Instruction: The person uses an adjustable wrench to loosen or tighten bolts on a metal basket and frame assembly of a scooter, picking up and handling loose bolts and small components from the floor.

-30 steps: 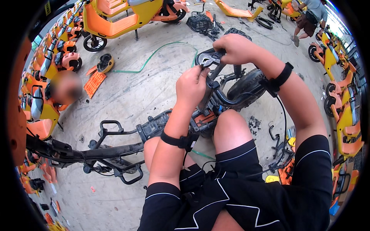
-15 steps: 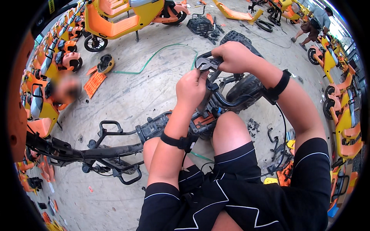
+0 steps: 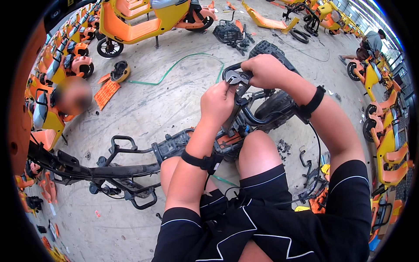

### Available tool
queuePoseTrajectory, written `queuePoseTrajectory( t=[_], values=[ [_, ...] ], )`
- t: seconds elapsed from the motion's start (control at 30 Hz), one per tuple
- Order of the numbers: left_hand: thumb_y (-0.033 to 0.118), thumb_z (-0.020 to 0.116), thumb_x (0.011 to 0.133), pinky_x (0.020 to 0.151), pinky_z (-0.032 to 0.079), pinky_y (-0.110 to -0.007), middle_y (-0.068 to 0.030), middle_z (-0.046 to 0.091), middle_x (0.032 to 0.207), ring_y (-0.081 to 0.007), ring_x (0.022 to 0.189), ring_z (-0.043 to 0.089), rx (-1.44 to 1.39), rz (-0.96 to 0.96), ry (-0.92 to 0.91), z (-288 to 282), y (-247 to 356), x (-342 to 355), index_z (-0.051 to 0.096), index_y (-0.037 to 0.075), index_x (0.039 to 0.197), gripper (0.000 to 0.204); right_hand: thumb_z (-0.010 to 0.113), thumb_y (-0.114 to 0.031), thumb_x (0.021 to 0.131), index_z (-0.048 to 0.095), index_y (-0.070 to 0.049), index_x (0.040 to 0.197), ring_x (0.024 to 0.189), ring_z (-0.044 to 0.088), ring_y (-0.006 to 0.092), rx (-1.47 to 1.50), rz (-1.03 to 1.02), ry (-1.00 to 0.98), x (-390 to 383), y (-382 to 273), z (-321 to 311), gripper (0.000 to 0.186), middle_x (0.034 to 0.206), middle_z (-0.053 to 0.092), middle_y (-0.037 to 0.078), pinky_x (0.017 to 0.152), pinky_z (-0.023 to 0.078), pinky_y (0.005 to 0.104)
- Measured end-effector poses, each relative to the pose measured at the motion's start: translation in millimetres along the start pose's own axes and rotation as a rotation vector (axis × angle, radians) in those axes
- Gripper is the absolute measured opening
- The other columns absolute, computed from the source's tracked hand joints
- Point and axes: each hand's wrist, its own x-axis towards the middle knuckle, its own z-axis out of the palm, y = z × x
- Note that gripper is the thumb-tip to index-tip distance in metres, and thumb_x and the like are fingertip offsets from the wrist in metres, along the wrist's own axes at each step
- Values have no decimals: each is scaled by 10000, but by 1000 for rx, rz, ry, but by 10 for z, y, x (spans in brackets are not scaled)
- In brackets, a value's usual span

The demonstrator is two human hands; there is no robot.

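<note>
right hand [image 3: 265, 71] grips wrench [image 3: 235, 77], left hand [image 3: 216, 104] close in

the right hand's fingers curl around one end; the left's bend in at the wrench's head, any hold out of sight. the wrench sits by a bent black tube [image 3: 230, 68], near a tire [image 3: 276, 106], above the floor [image 3: 131, 102].

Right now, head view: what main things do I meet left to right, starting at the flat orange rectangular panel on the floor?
Flat orange rectangular panel, bare left hand, silver metal adjustable wrench, bare right hand, black right-forearm strap, yellow-and-orange scooter at the right.
</note>
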Motion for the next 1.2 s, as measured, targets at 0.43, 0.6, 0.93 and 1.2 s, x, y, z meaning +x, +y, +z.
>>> queuePoseTrajectory(
  t=[0.43, 0.6, 0.93, 1.2],
  values=[
    [211, 656, 932, 629, 495, -448, -150, 664, 778, -370, 742, 645, -18, -31, -24, -15, 50, -2, 671, 50, 852, 181, 741, -282, 805, 685, -60, 1011, 832, 671, 390, 165, 135, -75, -251, -187, -112, 307, 844, 691, 188, 754, 528, 480],
    [236, 662, 943, 619, 485, -422, -148, 670, 759, -346, 691, 641, -13, -47, -26, 9, -5, -1, 725, 62, 924, 186, 726, -377, 883, 652, -78, 1113, 878, 649, 375, 297, -38, -31, -398, -89, -184, 384, 921, 680, 158, 778, 517, 467],
    [245, 647, 945, 621, 487, -428, -146, 673, 764, -349, 716, 651, -31, -93, -53, -30, 57, 7, 708, 63, 897, 198, 600, -360, 979, 627, -93, 1088, 843, 662, 354, 108, -51, 242, -507, -34, 179, 290, 900, 674, 125, 699, 518, 453],
    [201, 644, 928, 653, 501, -470, -141, 681, 803, -366, 783, 659, -30, -101, -51, -34, 75, 9, 668, 51, 836, 177, 554, -365, 998, 576, -53, 1030, 813, 637, 408, 85, 29, 255, -540, -173, 203, 314, 844, 642, 167, 672, 493, 475]
  ],
)
